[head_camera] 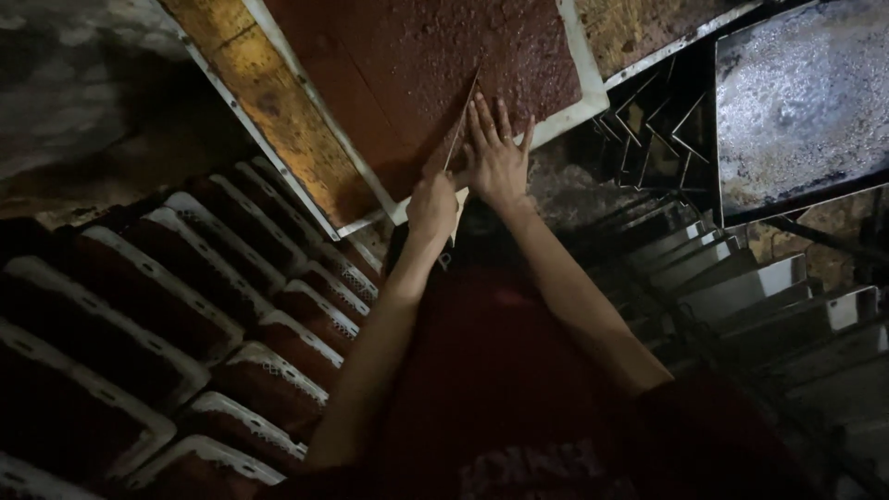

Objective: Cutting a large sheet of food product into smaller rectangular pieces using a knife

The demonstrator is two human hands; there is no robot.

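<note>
While your left hand (431,209) closes its fingers around the handle of a thin-bladed knife (460,125), the blade stands on edge in the reddish-brown slab (435,65), running up toward 1 o'clock from your fist. That slab lies in a white-rimmed tray (585,79) at 12 o'clock in the head view, its near corner just under your hands. Your right hand (495,157) lies flat on the slab just beside the blade, at its 3 o'clock side, fingers spread open and pressed down, gripping nothing. The tray rests on a worn yellowish wooden desk (269,111), whose bare board shows at 10 o'clock of the tray. Toward 2 o'clock sits a dark, greasy metal tray (801,97), well apart from your hands. From 7 to 9 o'clock a row of white plastic crates (231,278) filled with the same brown stuff stands stacked on edge. At 4 o'clock, metal trays (769,287) overlap in a dim rack.
</note>
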